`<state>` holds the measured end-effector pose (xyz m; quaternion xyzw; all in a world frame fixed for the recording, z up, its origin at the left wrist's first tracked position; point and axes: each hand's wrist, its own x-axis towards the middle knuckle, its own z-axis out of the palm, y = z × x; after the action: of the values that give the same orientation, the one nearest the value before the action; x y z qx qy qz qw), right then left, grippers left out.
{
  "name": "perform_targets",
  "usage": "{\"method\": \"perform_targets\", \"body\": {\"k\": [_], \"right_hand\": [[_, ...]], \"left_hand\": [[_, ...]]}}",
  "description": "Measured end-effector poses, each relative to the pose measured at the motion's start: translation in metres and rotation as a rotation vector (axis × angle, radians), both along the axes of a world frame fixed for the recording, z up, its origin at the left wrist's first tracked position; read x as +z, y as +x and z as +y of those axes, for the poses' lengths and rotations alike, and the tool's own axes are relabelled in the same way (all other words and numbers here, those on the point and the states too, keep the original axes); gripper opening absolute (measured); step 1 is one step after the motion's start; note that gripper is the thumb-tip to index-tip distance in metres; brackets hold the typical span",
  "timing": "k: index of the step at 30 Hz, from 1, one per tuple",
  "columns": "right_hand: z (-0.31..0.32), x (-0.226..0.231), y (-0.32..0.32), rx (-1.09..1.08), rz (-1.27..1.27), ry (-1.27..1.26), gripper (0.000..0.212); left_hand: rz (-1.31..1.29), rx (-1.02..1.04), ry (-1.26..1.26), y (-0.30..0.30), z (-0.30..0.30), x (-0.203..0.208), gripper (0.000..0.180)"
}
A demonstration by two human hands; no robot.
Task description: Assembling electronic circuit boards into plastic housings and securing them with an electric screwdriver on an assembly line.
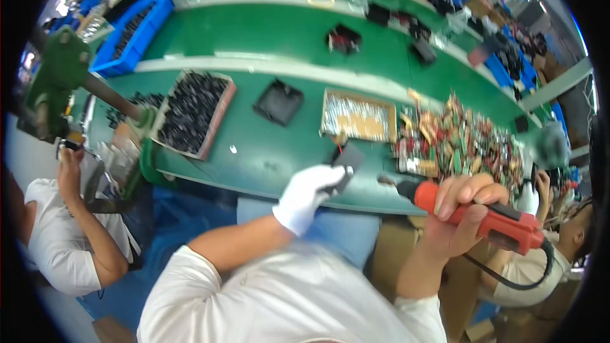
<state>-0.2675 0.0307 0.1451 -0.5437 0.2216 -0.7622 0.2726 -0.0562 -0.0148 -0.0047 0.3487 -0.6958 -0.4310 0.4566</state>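
My left hand, in a white glove, grips a small black plastic case over the front of the green bench. A thin red bit shows at the case's far end. My bare right hand is wrapped round a red electric screwdriver, its black nose pointing left toward the case. The screwdriver's tip is apart from the case. Beyond my left hand lies a square black tray-like case. A shallow carton of silvery metal parts sits past the case I hold.
A carton of small black parts stands left. Circuit boards with wires are heaped on the right. A green press and a blue bin are far left. Co-workers sit on both sides: a left person and a right person.
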Motion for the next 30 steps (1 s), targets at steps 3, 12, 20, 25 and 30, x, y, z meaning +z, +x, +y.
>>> {"method": "perform_targets", "body": {"k": [3,12,20,25,30], "right_hand": [[0.002,-0.003,0.017,-0.016,-0.010,0.036,0.027],[-0.009,-0.009,0.038,-0.056,0.018,0.040,0.032],[-0.039,-0.009,0.024,0.276,0.444,-0.054,0.027],[-0.024,-0.005,0.033,0.164,0.221,0.149,0.040],[-0.033,-0.015,0.022,0.234,0.334,-0.015,0.037]], "left_hand": [[0.356,-0.050,0.585,-0.009,0.002,0.017,0.020],[0.615,-0.053,1.047,-0.009,0.006,0.035,0.022],[0.407,-0.017,0.879,-0.011,0.006,0.039,0.022],[0.404,-0.064,0.917,-0.012,0.000,0.042,0.025],[0.396,-0.073,0.931,-0.016,-0.001,0.031,0.026]]}}
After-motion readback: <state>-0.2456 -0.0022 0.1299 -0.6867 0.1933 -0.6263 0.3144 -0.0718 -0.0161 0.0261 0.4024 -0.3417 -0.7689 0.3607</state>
